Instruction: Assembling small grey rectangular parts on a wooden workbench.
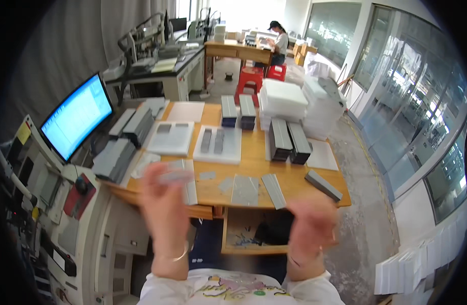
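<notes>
My left hand [165, 203] is raised over the near left edge of the wooden table, its fingers closed around a small flat grey strip [176, 177]; both are smeared by motion. On the right, my right hand [313, 218] hovers above the open drawer's right side, too blurred to show whether it grips anything. Between the hands, a square grey sheet [245, 190] lies near the table's front edge. Beside it are a narrow grey panel [273, 190] and small grey pieces [208, 175]. A long grey bar [323, 185] rests toward the right corner.
An open drawer [233, 249] under the table holds a black item and small blue bits. Stacks of grey strips [289, 140] and white foam sheets [283, 99] stand farther back. A lit monitor [77, 117] is at left. Beyond red stools [250, 79], another person [280, 40] works.
</notes>
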`<state>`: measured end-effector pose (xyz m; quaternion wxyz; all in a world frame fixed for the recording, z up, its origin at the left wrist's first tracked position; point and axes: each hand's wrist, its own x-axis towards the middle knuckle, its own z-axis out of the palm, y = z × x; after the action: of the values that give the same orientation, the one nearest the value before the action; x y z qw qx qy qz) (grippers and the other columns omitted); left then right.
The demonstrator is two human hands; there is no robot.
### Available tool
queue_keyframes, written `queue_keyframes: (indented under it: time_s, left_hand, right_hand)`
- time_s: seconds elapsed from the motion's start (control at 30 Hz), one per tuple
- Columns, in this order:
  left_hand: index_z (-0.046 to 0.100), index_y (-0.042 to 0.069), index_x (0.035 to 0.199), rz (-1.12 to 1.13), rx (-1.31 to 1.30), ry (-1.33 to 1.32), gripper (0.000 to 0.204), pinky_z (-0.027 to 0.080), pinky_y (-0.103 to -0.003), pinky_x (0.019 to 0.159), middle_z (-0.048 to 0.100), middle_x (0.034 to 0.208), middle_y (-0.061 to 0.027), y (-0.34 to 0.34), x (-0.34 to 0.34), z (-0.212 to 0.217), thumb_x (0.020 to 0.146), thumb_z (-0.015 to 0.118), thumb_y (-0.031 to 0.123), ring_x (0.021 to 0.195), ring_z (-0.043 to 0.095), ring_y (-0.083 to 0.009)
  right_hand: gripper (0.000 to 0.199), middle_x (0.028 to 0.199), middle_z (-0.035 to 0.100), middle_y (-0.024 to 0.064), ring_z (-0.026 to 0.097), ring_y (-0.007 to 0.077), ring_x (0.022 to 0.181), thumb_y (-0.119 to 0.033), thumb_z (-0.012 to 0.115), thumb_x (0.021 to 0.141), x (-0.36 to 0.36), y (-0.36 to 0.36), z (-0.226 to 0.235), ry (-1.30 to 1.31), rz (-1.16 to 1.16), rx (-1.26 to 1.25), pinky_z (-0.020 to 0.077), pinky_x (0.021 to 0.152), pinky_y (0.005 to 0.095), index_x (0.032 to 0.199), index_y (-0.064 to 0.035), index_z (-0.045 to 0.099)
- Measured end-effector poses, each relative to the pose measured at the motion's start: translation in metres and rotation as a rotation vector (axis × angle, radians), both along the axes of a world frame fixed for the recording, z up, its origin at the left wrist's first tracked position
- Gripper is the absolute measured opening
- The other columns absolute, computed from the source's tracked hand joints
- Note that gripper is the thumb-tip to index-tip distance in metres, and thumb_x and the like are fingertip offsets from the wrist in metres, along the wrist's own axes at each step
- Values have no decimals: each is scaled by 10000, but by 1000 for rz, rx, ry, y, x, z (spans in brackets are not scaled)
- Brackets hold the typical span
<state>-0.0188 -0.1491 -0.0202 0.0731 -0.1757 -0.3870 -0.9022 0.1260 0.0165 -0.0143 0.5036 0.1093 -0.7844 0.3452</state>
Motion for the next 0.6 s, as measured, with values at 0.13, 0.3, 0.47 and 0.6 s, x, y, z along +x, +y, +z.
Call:
queue_keyframes:
  time_s: [0.13, 0.3, 0.47, 0.6]
  left_hand:
    - [502, 7, 971, -225, -176, -56, 306, 452, -220, 688, 582, 840, -58, 31, 6, -22, 706, 607, -105, 787, 569, -117]
    - [533, 4, 906, -333, -251, 15, 236, 450, -202, 669, 588, 841, -55, 32, -1, -31, 711, 608, -106, 778, 567, -105]
    - [547, 4, 904, -408, -298, -44, 215, 448, -202, 686, 592, 838, -55, 35, -2, -48, 721, 608, -92, 790, 564, -98]
    - [558, -10, 928, -538, -249, -198, 219, 456, -221, 715, 607, 851, -71, 39, 0, -80, 727, 608, -80, 785, 573, -115]
  right_hand:
    - [404, 955, 566, 94, 553, 217, 899, 11, 636, 686, -60, -13, -13, -317, 154, -366, 436, 803, 295, 1070, 2, 512]
    - [215, 901, 581, 74, 562, 122, 810, 34, 643, 719, -76, -3, -22, -447, 423, -598, 453, 743, 238, 921, 38, 568]
    - [129, 813, 581, 40, 539, 71, 737, 53, 636, 722, -74, -4, -29, -527, 384, -695, 436, 647, 196, 831, 24, 574]
    - [139, 809, 595, 43, 558, 85, 756, 33, 631, 737, -69, 3, -57, -604, 454, -840, 460, 687, 210, 865, 22, 579]
